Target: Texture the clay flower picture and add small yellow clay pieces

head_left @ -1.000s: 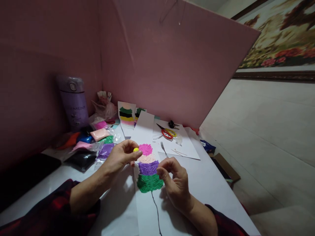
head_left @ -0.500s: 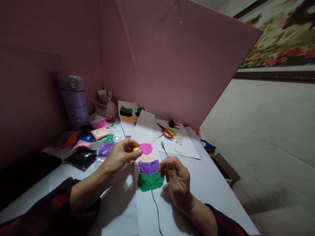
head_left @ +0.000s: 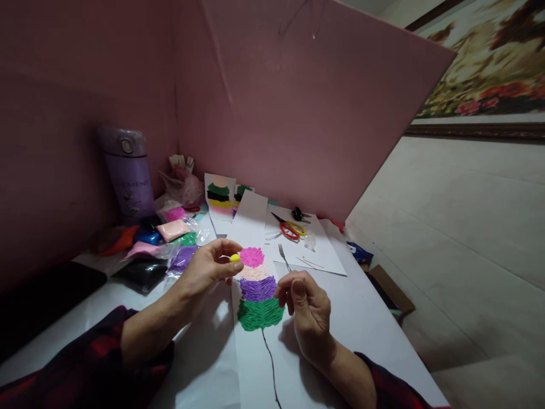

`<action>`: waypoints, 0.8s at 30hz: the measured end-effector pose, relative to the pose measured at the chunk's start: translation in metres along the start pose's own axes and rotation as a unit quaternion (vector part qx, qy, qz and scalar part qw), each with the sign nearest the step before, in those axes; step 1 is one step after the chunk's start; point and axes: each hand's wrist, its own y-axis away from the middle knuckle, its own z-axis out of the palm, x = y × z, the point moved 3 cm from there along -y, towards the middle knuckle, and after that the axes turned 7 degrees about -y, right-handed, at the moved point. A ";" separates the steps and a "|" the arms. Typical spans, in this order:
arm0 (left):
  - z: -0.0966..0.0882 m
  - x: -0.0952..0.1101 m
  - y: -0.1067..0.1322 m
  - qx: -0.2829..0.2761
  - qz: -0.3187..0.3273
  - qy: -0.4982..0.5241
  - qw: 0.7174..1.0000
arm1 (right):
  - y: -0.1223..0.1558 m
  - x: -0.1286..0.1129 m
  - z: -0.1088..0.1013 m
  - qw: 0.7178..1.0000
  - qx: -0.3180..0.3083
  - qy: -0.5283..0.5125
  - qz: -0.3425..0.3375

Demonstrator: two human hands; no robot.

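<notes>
My left hand (head_left: 215, 262) pinches a small yellow lump of clay (head_left: 235, 258) between thumb and fingers, just left of the picture's pink top. The clay picture lies on a white paper strip (head_left: 251, 363), with textured bands of pink clay (head_left: 252, 257), pale peach clay (head_left: 254, 273), purple clay (head_left: 258, 288) and green clay (head_left: 260, 314). From the green band a thin dark stem (head_left: 271, 363) runs down. My right hand (head_left: 307, 309) hovers at the right edge of the purple and green bands, fingers curled in; whatever they may hold is hidden. Beyond it lies a fork (head_left: 284, 257), its handle partly covered.
Bags of coloured clay (head_left: 172, 230) crowd the left, beside a purple bottle (head_left: 130, 176). Scissors (head_left: 290, 228) and thin sticks (head_left: 310, 263) lie on white paper (head_left: 330, 255) behind my right hand. Striped cards (head_left: 219, 196) lean at the back against a pink panel (head_left: 272, 113).
The yellow clay shows a little more between my left fingers and has shifted slightly left. My right hand has barely moved, and the clay picture looks the same.
</notes>
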 end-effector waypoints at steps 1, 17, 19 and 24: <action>0.000 0.000 0.000 -0.001 0.005 -0.003 1.000 | 0.000 0.000 0.000 1.000 -0.007 0.001 -0.005; 0.000 0.003 0.000 0.014 -0.015 -0.002 1.000 | 0.000 0.002 -0.001 1.000 -0.017 -0.003 -0.021; 0.001 0.003 0.000 0.014 -0.010 -0.005 1.000 | 0.000 0.002 -0.001 0.999 -0.020 -0.003 -0.025; 0.002 -0.002 -0.002 -0.010 -0.026 0.021 0.999 | 0.000 0.002 -0.001 1.000 -0.021 0.001 -0.022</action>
